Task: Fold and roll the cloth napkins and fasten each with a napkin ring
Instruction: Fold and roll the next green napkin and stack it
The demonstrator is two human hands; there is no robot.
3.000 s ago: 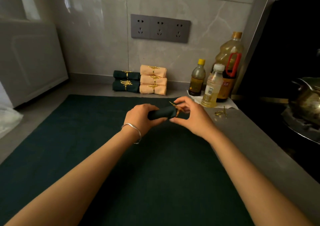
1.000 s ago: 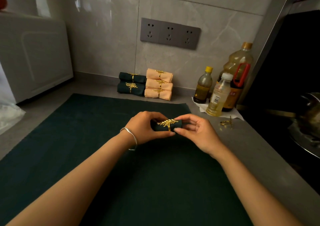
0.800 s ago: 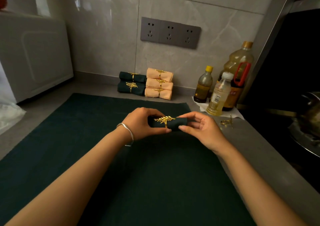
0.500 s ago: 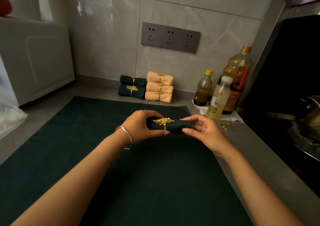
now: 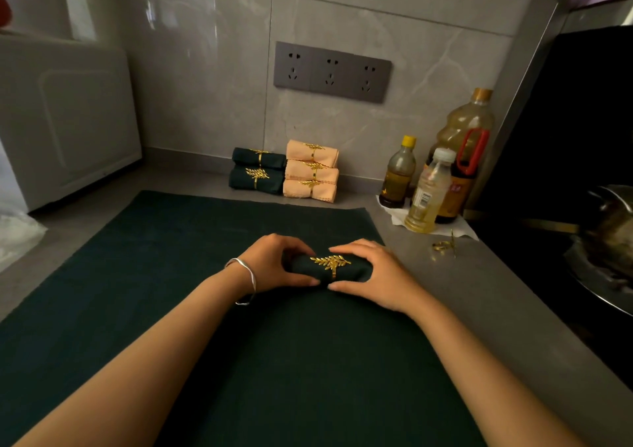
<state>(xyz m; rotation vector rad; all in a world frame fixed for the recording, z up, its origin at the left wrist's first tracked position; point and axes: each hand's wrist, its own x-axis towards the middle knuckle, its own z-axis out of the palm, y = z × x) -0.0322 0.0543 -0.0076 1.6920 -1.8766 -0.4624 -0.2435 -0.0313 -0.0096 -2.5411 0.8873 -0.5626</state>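
A rolled dark green napkin (image 5: pixel 356 271) lies on the dark green cloth (image 5: pixel 205 309), with a gold leaf ring (image 5: pixel 330 262) around its middle. My left hand (image 5: pixel 274 263) grips the roll's left end, thumb in front and fingers curled over the top. My right hand (image 5: pixel 380 271) grips the right end the same way. Against the back wall sit two ringed green rolls (image 5: pixel 257 172) and three ringed peach rolls (image 5: pixel 311 175), stacked. A spare gold ring (image 5: pixel 444 245) lies on the counter to the right.
Three oil bottles (image 5: pixel 428 193) stand on a white paper at the back right. A dark stove with a metal pot (image 5: pixel 613 237) fills the right side. A white appliance (image 5: pixel 65 117) stands at the left, and a socket strip (image 5: pixel 331 71) is on the wall.
The ring went from the roll's right end to its middle. Both hands have lowered the roll onto the green cloth, and my right hand now curls over its right end.
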